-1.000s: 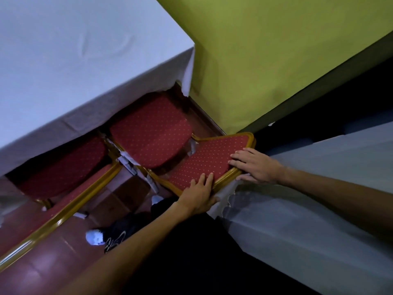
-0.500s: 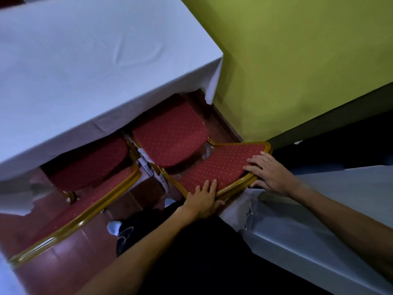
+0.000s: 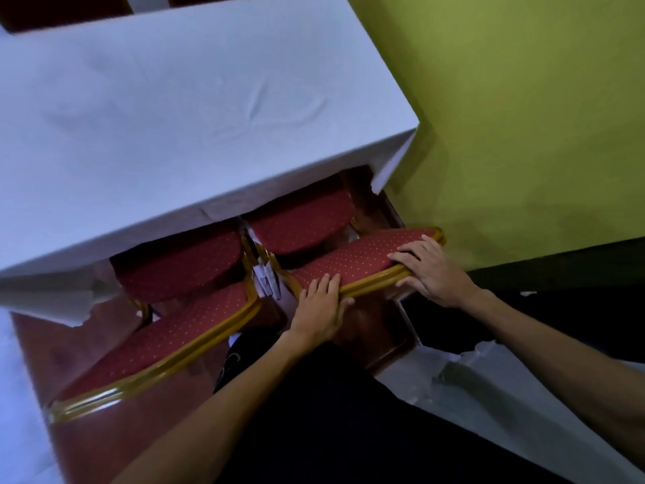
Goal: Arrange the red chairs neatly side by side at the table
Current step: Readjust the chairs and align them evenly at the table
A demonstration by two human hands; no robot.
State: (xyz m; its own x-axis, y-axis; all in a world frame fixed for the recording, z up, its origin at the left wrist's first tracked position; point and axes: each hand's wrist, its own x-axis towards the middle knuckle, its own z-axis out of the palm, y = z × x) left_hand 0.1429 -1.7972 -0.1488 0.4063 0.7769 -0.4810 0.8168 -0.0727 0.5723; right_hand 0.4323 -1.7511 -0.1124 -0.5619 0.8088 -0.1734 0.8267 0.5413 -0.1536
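Observation:
Two red chairs with dotted upholstery and gold frames stand side by side, seats tucked under the table point(image 3: 174, 127) with its white cloth. The right chair point(image 3: 359, 256) is nearest the green wall. My left hand point(image 3: 321, 305) grips the left end of its backrest top, fingers over the red padding and thumb under the gold rim. My right hand point(image 3: 431, 270) grips the right end the same way. The left chair point(image 3: 167, 330) stands beside it, untouched, its backrest running toward the lower left.
A green wall point(image 3: 523, 117) runs close along the right of the chairs. Another white-clothed table point(image 3: 506, 396) stands behind me at lower right. White wrapping scraps point(image 3: 267, 279) hang between the two chair frames. The floor is reddish brown.
The right chair has slid further under the table, its seat now more hidden by the cloth. Both hands kept their hold on its backrest. The view has shifted to show more of the tabletop.

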